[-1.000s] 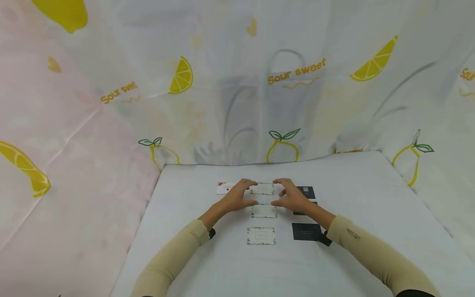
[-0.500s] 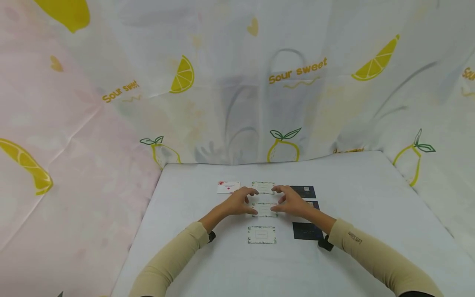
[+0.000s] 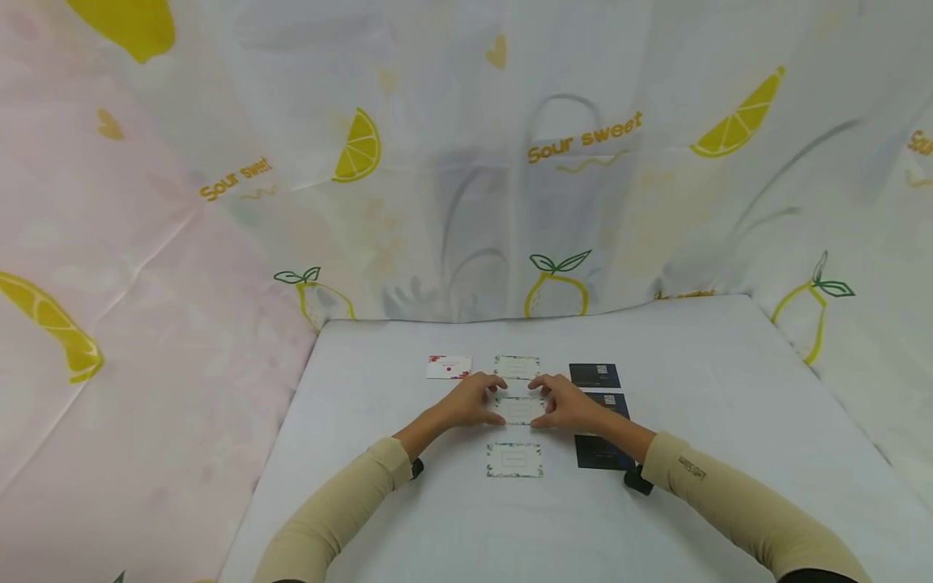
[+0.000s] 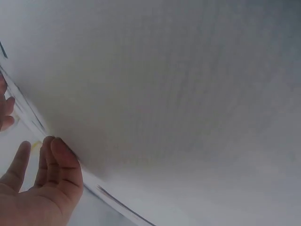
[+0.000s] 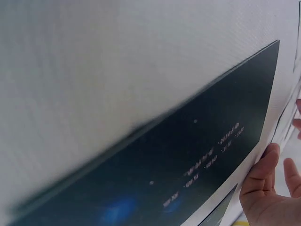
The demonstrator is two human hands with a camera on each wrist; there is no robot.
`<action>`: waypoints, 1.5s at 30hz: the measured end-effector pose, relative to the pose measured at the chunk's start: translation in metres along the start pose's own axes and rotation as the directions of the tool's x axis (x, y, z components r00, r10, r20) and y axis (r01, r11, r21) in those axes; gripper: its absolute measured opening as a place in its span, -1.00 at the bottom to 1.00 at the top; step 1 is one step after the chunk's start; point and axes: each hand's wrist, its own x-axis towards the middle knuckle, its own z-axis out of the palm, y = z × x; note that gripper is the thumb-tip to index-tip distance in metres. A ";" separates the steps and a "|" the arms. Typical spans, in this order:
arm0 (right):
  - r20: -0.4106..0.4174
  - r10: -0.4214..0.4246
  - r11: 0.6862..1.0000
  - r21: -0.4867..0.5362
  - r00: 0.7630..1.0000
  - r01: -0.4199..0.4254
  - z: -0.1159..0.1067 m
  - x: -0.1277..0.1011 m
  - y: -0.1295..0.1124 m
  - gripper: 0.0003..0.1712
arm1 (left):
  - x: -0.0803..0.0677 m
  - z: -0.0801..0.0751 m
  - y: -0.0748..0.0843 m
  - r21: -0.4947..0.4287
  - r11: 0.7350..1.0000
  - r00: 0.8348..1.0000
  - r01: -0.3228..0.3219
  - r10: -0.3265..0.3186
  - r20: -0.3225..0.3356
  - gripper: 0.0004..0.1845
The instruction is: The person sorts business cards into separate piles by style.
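Note:
A white card with a leafy printed border (image 3: 518, 410) lies flat in the middle of the table. My left hand (image 3: 466, 402) is at its left side and my right hand (image 3: 570, 406) at its right, thumbs near the front corners and fingers loosely bent. Whether the fingertips touch the card's edges I cannot tell. Matching cards lie behind it (image 3: 517, 367) and in front of it (image 3: 514, 460). In the right wrist view, a dark card with small light print (image 5: 202, 136) lies beside my right hand.
A white card with red flowers (image 3: 448, 367) lies at the back left. Dark cards stand in a column on the right: a back one (image 3: 594, 375), a middle one (image 3: 612, 402), and a front one (image 3: 603, 453) partly under the right forearm. A lemon-print curtain (image 3: 466, 202) closes off the back.
Both hands have moved toward the front, from the back leafy card to the middle one. The red-flowered card and the back dark card are now more fully uncovered.

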 end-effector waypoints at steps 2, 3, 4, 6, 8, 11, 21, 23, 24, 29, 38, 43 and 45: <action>0.006 0.000 1.000 -0.020 1.000 0.001 0.002 0.002 0.000 -0.23 | 0.000 0.001 -0.002 -0.008 1.000 1.000 0.012 -0.012 -0.004 -0.35; 0.009 0.002 1.000 -0.031 1.000 -0.002 0.004 0.003 0.000 -0.23 | 0.001 0.002 -0.003 -0.007 1.000 1.000 0.011 -0.011 -0.006 -0.35; 0.009 0.005 0.999 -0.040 1.000 -0.005 0.005 0.004 0.000 -0.23 | 0.002 0.003 -0.004 -0.008 1.000 1.000 0.009 -0.009 -0.007 -0.35; 0.012 0.004 0.997 -0.075 1.000 -0.003 0.008 0.006 0.001 -0.23 | 0.004 0.005 -0.007 0.005 1.000 1.000 0.011 -0.011 -0.001 -0.34; 0.007 0.003 0.995 -0.101 1.000 -0.002 0.010 0.007 0.001 -0.24 | 0.005 0.006 -0.008 0.010 1.000 1.000 0.011 -0.011 0.009 -0.34; -0.004 0.001 0.992 -0.126 1.000 -0.002 0.011 0.008 0.001 -0.27 | 0.006 0.007 -0.009 0.021 1.000 1.000 0.013 -0.013 0.021 -0.36; -0.015 0.033 0.987 -0.154 0.999 -0.035 0.011 0.007 -0.005 -0.35 | 0.006 0.007 -0.007 0.052 0.999 0.999 -0.002 0.000 0.037 -0.40; -0.016 0.039 0.987 -0.157 0.999 -0.041 0.011 0.007 -0.005 -0.35 | 0.006 0.008 -0.007 0.054 0.999 0.999 0.000 -0.003 0.040 -0.40; -0.017 0.040 0.987 -0.158 0.999 -0.042 0.012 0.006 -0.005 -0.36 | 0.005 0.009 -0.008 0.057 0.998 0.999 0.003 -0.005 0.041 -0.40; -0.024 0.036 0.981 -0.188 0.999 -0.040 0.014 0.006 -0.004 -0.38 | 0.005 0.011 -0.007 0.097 0.995 0.999 -0.003 0.000 0.035 -0.42; -0.008 0.017 0.984 -0.178 1.000 -0.018 0.013 0.004 -0.008 -0.37 | 0.002 0.013 0.000 0.198 0.980 0.999 0.015 -0.021 0.031 -0.43; -0.006 0.005 0.988 -0.156 1.000 -0.006 0.013 0.004 -0.010 -0.46 | 0.000 0.014 -0.001 0.213 0.977 0.999 0.016 -0.022 0.026 -0.43; -0.011 -0.009 0.988 -0.155 1.000 0.007 0.013 0.004 -0.010 -0.54 | -0.001 0.014 -0.001 0.211 0.977 0.999 0.017 -0.023 0.026 -0.42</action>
